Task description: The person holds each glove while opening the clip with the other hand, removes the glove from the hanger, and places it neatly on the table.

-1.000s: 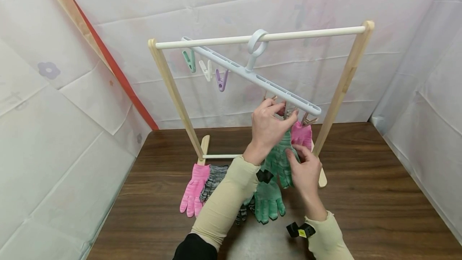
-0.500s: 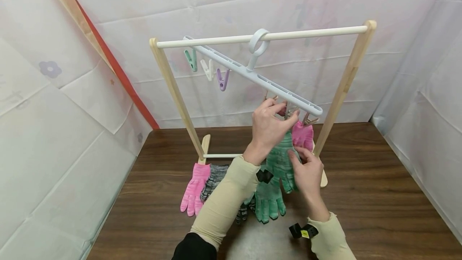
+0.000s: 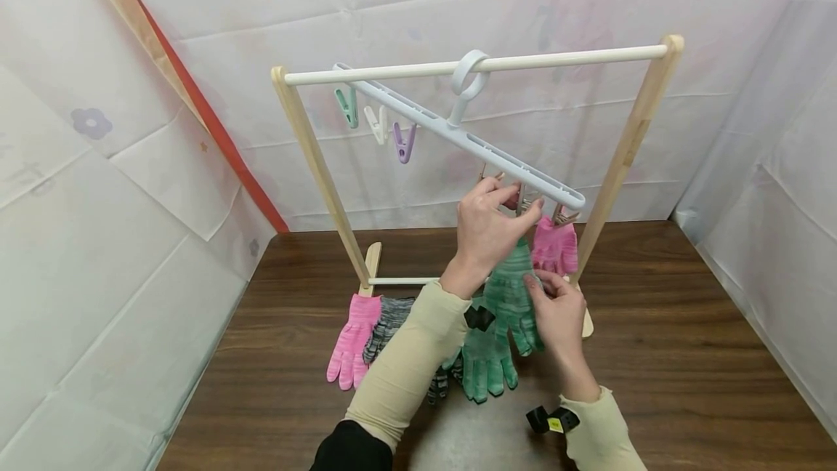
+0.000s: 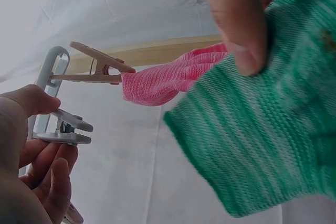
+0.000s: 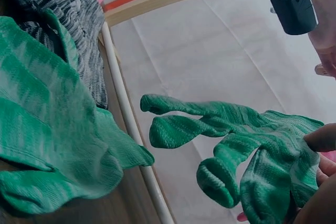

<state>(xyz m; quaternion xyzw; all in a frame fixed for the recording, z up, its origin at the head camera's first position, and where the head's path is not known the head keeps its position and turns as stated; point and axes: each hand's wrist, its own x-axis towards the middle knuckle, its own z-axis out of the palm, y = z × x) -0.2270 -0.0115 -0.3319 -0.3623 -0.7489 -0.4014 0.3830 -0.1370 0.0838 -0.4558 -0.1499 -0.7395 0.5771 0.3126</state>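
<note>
My left hand (image 3: 487, 231) pinches a grey clothespin (image 4: 76, 139) that hangs from the light-blue hanger (image 3: 428, 120); its tips stand slightly apart. With thumb and fingers, my right hand (image 3: 559, 315) grips a green knit glove (image 3: 513, 289) by its side. In the left wrist view the glove's cuff is a short way from the clothespin's tips, with nothing between them. The glove's fingers dangle loose in the right wrist view. Beside it a pink glove (image 4: 157, 80) hangs by its cuff from a beige clothespin (image 4: 89, 78) at the hanger's end.
The hanger hooks over the white bar (image 3: 569, 60) of a wooden rack. Green (image 3: 346, 107), white (image 3: 375, 126) and purple (image 3: 404, 144) clothespins hang at its left. On the table (image 3: 680, 355) lie pink (image 3: 349, 347), grey-black (image 3: 391, 322) and green (image 3: 487, 369) gloves.
My right hand has shifted slightly right and down, and the green glove's fingers hang lower. The hanging pink glove has swung a little right. My left hand stays on the grey clothespin.
</note>
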